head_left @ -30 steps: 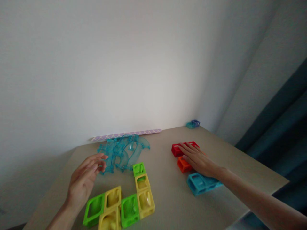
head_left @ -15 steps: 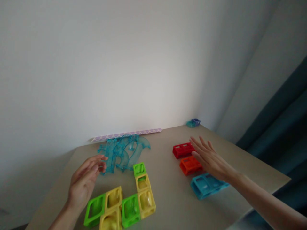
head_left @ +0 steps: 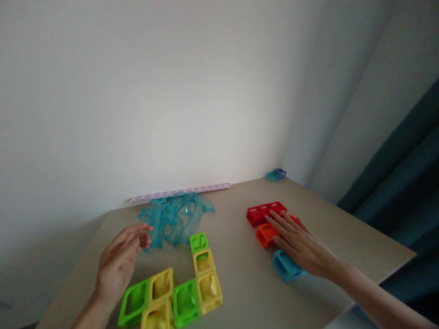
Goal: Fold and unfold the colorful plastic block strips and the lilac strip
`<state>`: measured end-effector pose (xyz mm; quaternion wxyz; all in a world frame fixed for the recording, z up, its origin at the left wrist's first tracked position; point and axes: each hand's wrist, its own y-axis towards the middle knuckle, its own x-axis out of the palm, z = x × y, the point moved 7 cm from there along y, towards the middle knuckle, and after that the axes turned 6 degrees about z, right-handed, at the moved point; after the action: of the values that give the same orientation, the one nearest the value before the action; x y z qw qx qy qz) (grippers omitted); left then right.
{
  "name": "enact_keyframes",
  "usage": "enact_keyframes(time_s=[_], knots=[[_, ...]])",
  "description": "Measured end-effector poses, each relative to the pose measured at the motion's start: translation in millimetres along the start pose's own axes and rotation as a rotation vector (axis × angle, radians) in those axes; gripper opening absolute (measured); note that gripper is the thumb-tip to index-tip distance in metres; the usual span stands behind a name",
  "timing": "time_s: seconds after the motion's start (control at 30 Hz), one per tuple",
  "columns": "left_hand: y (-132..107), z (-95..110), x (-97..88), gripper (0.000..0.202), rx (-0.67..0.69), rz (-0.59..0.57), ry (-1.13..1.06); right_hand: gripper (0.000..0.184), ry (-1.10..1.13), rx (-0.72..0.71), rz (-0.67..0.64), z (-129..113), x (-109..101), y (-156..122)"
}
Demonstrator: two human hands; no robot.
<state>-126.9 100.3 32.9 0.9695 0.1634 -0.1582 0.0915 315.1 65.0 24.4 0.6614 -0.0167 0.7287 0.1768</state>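
My right hand [head_left: 300,244] lies flat with fingers stretched over the blocks at the right. Its fingers cover part of an orange block [head_left: 265,235] and reach the near edge of a red block [head_left: 257,215]. The palm hides much of a blue block [head_left: 286,267]. My left hand [head_left: 120,256] hovers at the left, fingers loosely curled and apart, with nothing visible in them. Below and right of it are joined yellow blocks [head_left: 208,290] and green blocks [head_left: 186,301], hollow with clear windows.
Clear blue curved track pieces [head_left: 195,219] lie behind the left hand. A long lilac patterned strip [head_left: 185,191] runs along the wall. Small teal and purple pieces [head_left: 276,174] sit in the far right corner of the table [head_left: 236,246]. A dark curtain [head_left: 404,183] hangs at the right.
My right hand has moved down and slightly left, from above the blocks onto them, uncovering more of the red block and covering more of the blue. My left hand has barely moved.
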Motion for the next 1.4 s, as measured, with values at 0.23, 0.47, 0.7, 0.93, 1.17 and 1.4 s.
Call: enact_keyframes(time_s=[0.23, 0.47, 0.7, 0.93, 1.17, 1.4], knots=[[-1, 0, 2.3, 0.028, -0.003, 0.002, 0.017, 0.055, 0.005, -0.013, -0.045, 5, 3, 1], [-2, -4, 6.8, 0.028, 0.003, -0.101, 0.114, 0.053, 0.012, -0.048, 0.189, -24, -22, 2], [-16, -15, 26.0, 0.033, -0.162, -0.669, 0.307, 0.036, 0.388, -0.321, 0.152, -156, -41, 26], [-34, -27, 34.7, 0.048, -0.345, -0.873, 0.426, 0.054, 0.547, -0.806, -0.053, -213, -24, 53], [-31, -31, 32.0, 0.040, -0.386, -0.811, 0.446, 0.059, 0.605, -0.867, -0.103, -216, -9, 41], [-36, -36, 30.5, 0.040, -0.482, -0.798, 0.449, 0.032, 0.515, -0.741, -0.076, -216, 0, 39]])
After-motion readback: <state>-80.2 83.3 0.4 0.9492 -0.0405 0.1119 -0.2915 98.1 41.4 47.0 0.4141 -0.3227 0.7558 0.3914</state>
